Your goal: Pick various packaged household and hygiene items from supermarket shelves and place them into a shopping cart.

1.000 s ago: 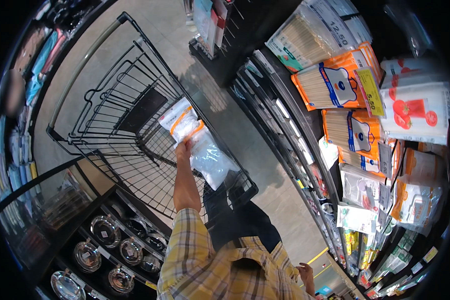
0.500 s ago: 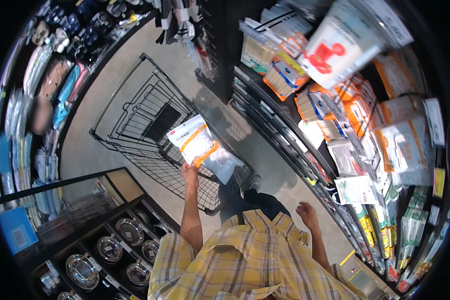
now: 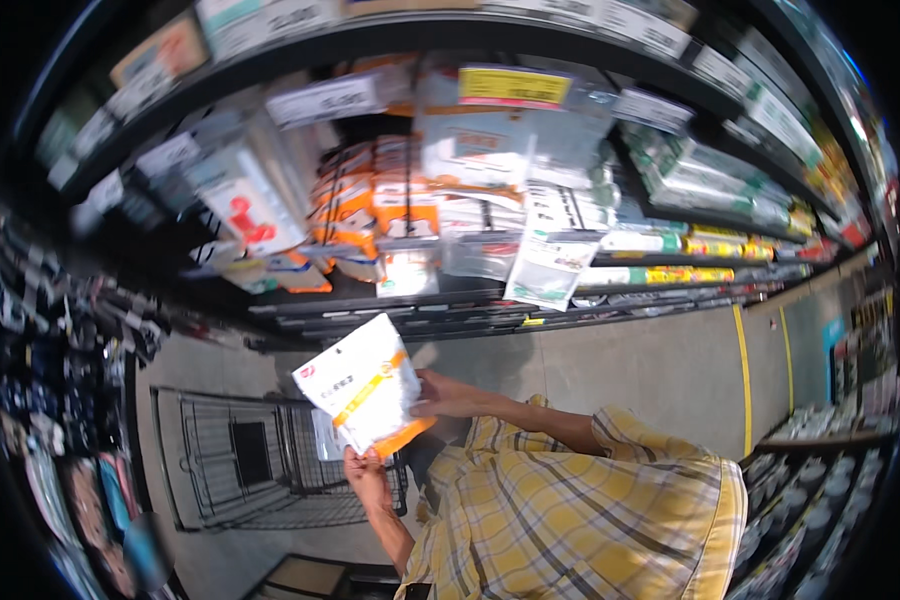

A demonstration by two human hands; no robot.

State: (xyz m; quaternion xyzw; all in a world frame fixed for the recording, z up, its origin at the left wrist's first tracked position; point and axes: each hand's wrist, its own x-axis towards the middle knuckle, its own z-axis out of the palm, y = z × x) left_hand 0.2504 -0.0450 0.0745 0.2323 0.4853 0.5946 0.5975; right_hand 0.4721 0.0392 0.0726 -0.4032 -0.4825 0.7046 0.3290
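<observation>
A flat white packet (image 3: 355,375) with a yellow and orange band is tilted in front of me, its printed face up. My left hand (image 3: 368,482) grips its lower edge, thumb on the front. At the packet's right edge, my right hand (image 3: 438,393) is closed on it too, with some fingers hidden behind. Beneath and beyond the packet stands a black wire shopping cart (image 3: 210,505). A clear plastic bag (image 3: 326,436) lies in the cart, partly covered by the packet.
Ahead is a black shelf rack (image 3: 370,325) with hanging orange-and-white packets (image 3: 406,200) and yellow-ended boxes (image 3: 670,275). Grey floor (image 3: 630,370) with yellow lines (image 3: 742,380) runs to the right. Footwear (image 3: 45,385) lines the left, and glassy round containers (image 3: 800,490) stand at right.
I have turned right, so the shelf rack now faces me and the cart sits at the left. My right hand has come up from my side and taken hold of the packet.
</observation>
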